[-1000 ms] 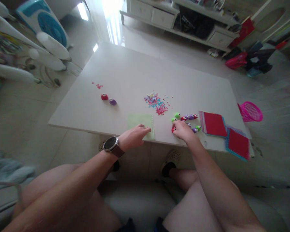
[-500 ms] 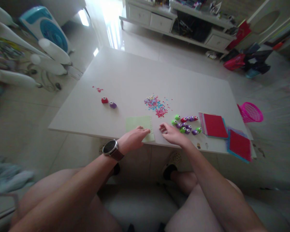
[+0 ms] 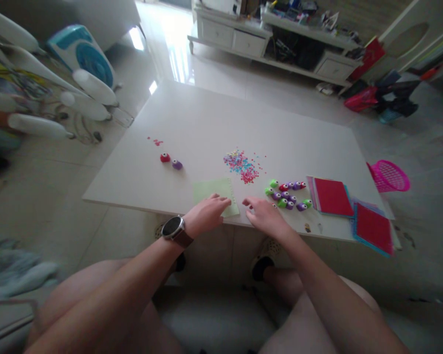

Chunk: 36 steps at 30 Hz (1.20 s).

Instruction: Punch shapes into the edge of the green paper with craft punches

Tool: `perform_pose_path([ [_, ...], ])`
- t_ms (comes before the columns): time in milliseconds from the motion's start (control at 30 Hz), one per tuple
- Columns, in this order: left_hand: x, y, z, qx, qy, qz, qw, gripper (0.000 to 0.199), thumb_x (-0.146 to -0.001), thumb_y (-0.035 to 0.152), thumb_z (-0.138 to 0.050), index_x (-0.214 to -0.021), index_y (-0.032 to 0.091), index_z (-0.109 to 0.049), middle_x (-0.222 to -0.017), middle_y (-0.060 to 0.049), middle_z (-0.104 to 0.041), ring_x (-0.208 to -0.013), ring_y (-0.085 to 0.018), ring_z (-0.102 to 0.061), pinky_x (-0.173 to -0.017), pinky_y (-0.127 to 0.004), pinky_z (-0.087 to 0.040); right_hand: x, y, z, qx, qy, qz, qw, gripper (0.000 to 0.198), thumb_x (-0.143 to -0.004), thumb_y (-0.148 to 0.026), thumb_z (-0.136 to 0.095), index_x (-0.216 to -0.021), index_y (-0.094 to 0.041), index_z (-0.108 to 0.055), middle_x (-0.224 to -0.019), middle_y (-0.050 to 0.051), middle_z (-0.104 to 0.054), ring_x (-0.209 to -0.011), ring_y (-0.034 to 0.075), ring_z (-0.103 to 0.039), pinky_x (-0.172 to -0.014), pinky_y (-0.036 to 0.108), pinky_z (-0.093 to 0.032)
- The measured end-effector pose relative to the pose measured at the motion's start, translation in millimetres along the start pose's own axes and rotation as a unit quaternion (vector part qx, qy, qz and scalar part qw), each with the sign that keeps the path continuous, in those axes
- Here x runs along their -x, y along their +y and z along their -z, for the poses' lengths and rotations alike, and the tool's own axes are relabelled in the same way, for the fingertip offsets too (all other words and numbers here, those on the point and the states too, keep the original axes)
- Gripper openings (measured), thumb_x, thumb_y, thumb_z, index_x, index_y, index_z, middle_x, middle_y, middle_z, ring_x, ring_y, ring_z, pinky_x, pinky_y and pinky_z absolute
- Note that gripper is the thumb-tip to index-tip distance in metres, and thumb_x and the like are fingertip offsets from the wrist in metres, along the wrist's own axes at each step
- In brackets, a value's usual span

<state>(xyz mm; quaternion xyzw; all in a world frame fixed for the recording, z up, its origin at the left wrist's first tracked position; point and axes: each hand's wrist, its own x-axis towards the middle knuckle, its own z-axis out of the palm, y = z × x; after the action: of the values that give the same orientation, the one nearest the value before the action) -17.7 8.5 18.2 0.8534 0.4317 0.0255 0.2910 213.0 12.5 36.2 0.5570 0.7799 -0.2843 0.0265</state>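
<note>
A pale green sheet of paper (image 3: 205,191) lies near the table's front edge, its right edge lined with small notches. My left hand (image 3: 209,210), with a watch on the wrist, rests on the sheet with fingers stretched out. Just right of the paper, my right hand (image 3: 264,214) hovers low over the tabletop, fingers loosely bent and apart, with nothing visible in them. Small craft punches (image 3: 284,195) in purple, green and red cluster beyond it, one partly hidden by the hand. Behind the paper spreads a pile of tiny coloured paper cutouts (image 3: 243,164).
A red punch (image 3: 165,157) and a purple punch (image 3: 177,164) stand on the left of the white table (image 3: 206,118), near some red cutouts (image 3: 157,142). Stacks of coloured paper (image 3: 332,196) lie at the right. A pink basket (image 3: 391,175) stands past the right edge.
My right hand has turned slightly, and a punch now shows at its edge. My left hand stays on the green paper. The whole view has shifted a little.
</note>
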Motion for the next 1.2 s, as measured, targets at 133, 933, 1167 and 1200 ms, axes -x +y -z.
perform_pose_path([
  [133,-2.5,-14.7,19.6,-0.011,0.079,0.093,0.992,0.035,-0.095,0.022,-0.061,-0.129,0.016,-0.063,-0.132,-0.015,-0.070,-0.128,-0.031,-0.060,-0.111,-0.046,-0.052,26.4,-34.3,-15.1,0.065,-0.086,0.087,0.990,0.016,-0.100,-0.017,-0.055,-0.108,-0.018,-0.069,-0.110,0.010,-0.075,-0.104,0.027,-0.071,-0.087,0.035,-0.048],
  [933,6.4,-102.9,25.6,0.004,0.187,0.358,0.915,0.072,-0.097,0.038,-0.057,-0.160,0.012,-0.036,-0.170,-0.026,-0.032,-0.158,-0.041,-0.035,-0.127,-0.054,-0.038,57.4,-62.0,-40.5,0.104,-0.218,0.206,0.948,0.019,-0.098,-0.018,-0.059,-0.113,-0.016,-0.069,-0.114,0.011,-0.073,-0.108,0.028,-0.070,-0.090,0.039,-0.051],
  [1167,6.7,-98.9,33.8,0.002,0.201,0.343,0.917,0.040,-0.094,0.022,-0.050,-0.133,0.015,-0.054,-0.134,-0.018,-0.062,-0.124,-0.032,-0.063,-0.110,-0.049,-0.054,55.3,-63.4,-37.8,0.113,-0.223,0.206,0.946,0.020,-0.100,-0.019,-0.057,-0.115,-0.015,-0.069,-0.115,0.011,-0.073,-0.109,0.029,-0.070,-0.092,0.041,-0.052],
  [1200,6.6,-98.4,33.9,0.000,0.198,0.334,0.922,0.041,-0.093,0.019,-0.048,-0.134,0.016,-0.055,-0.132,-0.017,-0.062,-0.121,-0.031,-0.064,-0.109,-0.048,-0.055,55.0,-63.3,-38.5,0.114,-0.224,0.207,0.946,0.020,-0.100,-0.019,-0.057,-0.115,-0.015,-0.069,-0.115,0.011,-0.073,-0.109,0.030,-0.070,-0.092,0.042,-0.052],
])
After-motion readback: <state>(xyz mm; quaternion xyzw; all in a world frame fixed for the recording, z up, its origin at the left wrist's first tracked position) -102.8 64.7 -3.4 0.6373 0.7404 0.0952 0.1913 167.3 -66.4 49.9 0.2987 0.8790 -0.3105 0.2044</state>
